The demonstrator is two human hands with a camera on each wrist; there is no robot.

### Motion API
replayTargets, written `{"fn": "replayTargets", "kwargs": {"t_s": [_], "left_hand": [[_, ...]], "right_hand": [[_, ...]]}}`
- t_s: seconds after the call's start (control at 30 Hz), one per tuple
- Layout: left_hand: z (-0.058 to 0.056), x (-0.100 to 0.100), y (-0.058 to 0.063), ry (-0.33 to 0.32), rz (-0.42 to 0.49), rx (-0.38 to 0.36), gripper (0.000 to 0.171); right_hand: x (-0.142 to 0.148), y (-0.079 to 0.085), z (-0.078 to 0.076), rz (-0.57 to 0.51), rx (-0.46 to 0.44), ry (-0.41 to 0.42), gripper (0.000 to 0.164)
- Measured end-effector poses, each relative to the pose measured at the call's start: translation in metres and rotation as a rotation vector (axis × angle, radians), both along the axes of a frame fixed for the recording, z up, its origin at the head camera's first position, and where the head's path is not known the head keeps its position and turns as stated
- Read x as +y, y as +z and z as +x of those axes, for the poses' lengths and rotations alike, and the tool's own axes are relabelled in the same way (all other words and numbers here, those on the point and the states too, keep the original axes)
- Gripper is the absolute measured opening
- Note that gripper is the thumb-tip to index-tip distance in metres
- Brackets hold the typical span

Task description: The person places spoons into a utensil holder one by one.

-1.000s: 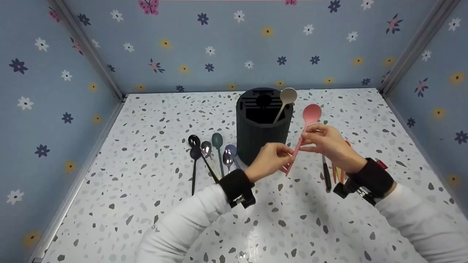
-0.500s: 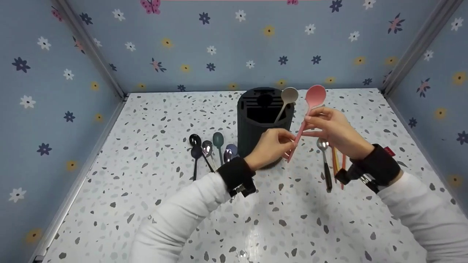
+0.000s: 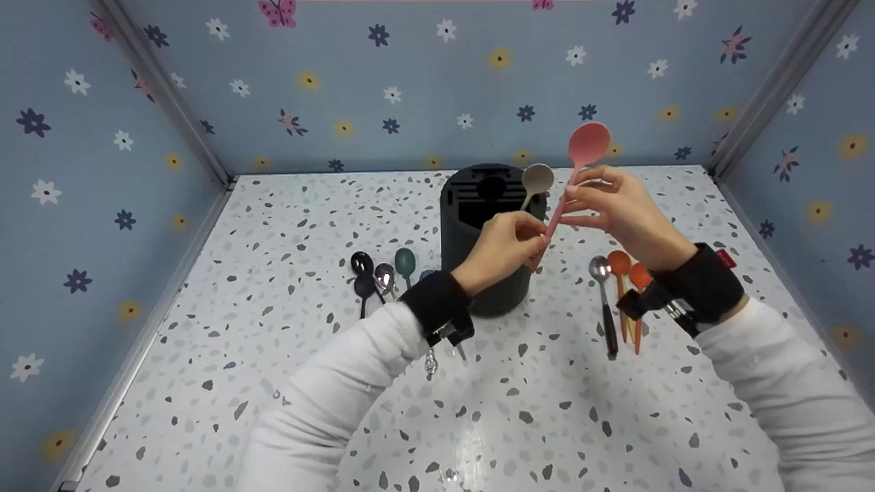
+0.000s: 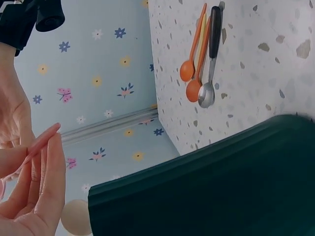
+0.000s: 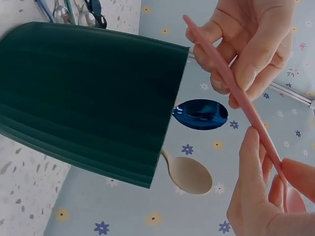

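Lying farthest left are a black spoon (image 3: 361, 262), a metal spoon (image 3: 385, 277) and a green spoon (image 3: 405, 262), with my left sleeve covering part of that group. Next comes the dark holder (image 3: 458, 236), upright on the speckled table (image 3: 273, 225), a beige spoon (image 3: 538, 179) leaning at its right side with the head above the rim.

In front of the holder, my left hand (image 3: 502, 246) pinches the lower handle of the pink spoon (image 3: 560, 212) between thumb and fingers. The spoon is off the table, slanted, bowl uppermost, to the right of the beige one. By its matte look I judge it plastic: light, fairly stiff, unlikely to break, not very slippery. The handle is slim, so a single loose pinch might let it twist under the wider bowl; two holds, well apart, should check that. My right hand (image 3: 632, 215) has the better spot, thumb and fingers pinching just below the bowl, where I'd expect most of the weight to lie. Gripping lightly ought to be enough.

Rightmost, on the table, lie a dark-handled spoon (image 3: 606, 311) and two orange spoons (image 3: 619, 263), close together.
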State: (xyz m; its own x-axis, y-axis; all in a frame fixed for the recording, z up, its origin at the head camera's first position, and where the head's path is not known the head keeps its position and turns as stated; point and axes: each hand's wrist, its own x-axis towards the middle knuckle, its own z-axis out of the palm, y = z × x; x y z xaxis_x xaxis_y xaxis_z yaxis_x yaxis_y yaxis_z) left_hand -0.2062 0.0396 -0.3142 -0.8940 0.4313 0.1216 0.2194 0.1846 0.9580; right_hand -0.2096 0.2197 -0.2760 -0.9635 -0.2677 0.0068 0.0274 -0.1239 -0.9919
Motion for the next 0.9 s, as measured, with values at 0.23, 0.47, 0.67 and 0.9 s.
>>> {"fn": "replayTargets", "kwargs": {"t_s": [0.23, 0.47, 0.67, 0.9], "left_hand": [[-0.009, -0.005, 0.010, 0.043, -0.037, 0.057, 0.013], [-0.017, -0.009, 0.017, 0.073, -0.030, 0.089, 0.012], [-0.025, -0.011, 0.016, 0.124, -0.037, 0.134, 0.011], [-0.031, -0.010, 0.013, 0.200, -0.096, 0.174, 0.013]], "right_hand": [[-0.007, 0.012, -0.006, -0.022, 0.035, -0.001, 0.022], [-0.015, 0.021, -0.011, -0.061, 0.061, -0.014, 0.024], [-0.020, 0.023, -0.016, -0.100, 0.072, -0.052, 0.019], [-0.026, 0.023, -0.019, -0.085, 0.072, -0.077, 0.021]]}}
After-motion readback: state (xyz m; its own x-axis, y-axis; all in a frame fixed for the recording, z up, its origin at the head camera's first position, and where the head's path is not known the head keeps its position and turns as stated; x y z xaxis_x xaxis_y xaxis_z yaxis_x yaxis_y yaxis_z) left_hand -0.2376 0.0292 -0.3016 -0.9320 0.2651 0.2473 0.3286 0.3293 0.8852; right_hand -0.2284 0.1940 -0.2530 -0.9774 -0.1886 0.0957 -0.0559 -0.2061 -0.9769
